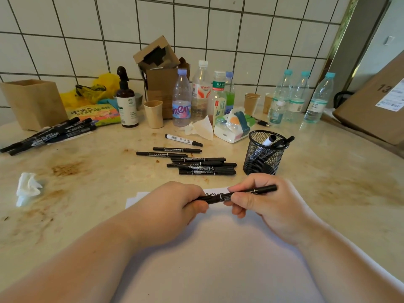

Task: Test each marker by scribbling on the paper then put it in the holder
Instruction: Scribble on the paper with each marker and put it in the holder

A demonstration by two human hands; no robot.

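Both my hands hold one black marker level above the white paper. My left hand grips its left end and my right hand pinches its middle, with the capped right end sticking out. A black scribble shows on the paper behind the marker. The black mesh holder stands just beyond my right hand with a few markers inside. A pile of black markers lies in the middle of the counter, and a white-bodied marker lies behind it.
Another bunch of black markers lies at the left by a brown paper box. Crumpled tissue sits at the left. Bottles, paper cups, a spray bottle and a tissue pack line the tiled wall. A cardboard box sits at the right.
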